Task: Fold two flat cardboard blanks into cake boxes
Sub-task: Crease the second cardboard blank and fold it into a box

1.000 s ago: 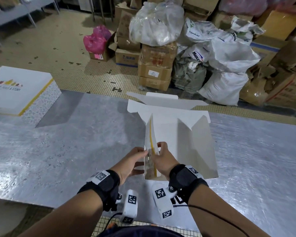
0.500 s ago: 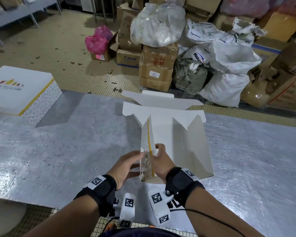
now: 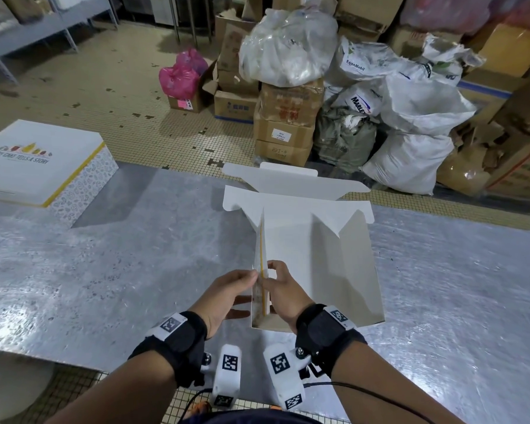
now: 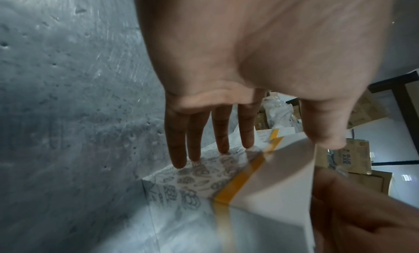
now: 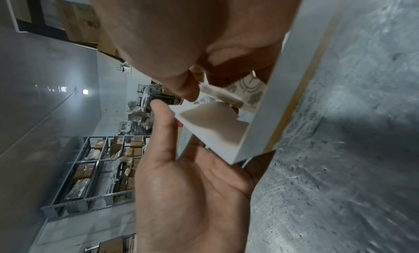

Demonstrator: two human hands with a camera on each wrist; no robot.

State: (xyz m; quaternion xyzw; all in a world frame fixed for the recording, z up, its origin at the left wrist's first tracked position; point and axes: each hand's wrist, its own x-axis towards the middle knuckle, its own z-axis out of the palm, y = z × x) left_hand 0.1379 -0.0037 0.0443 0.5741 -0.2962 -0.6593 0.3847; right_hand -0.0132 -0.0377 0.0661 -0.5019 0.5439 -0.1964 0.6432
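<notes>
A white cardboard blank lies partly folded on the grey table. Its left wall, with a yellow stripe, stands raised, and its far flaps are spread open. My left hand presses straight fingers against the patterned outside of that wall, with the thumb on its top edge. My right hand is inside the wall and pinches the folded-over flap between thumb and curled fingers. A finished cake box sits at the table's far left.
Beyond the table's far edge, stacked cartons, white sacks and a pink bag stand on the tiled floor. Bare table surface lies to the right of the blank. The table's near edge runs just under my wrists.
Both hands stay at the near end of the left wall. The blank has shifted slightly to the left.
</notes>
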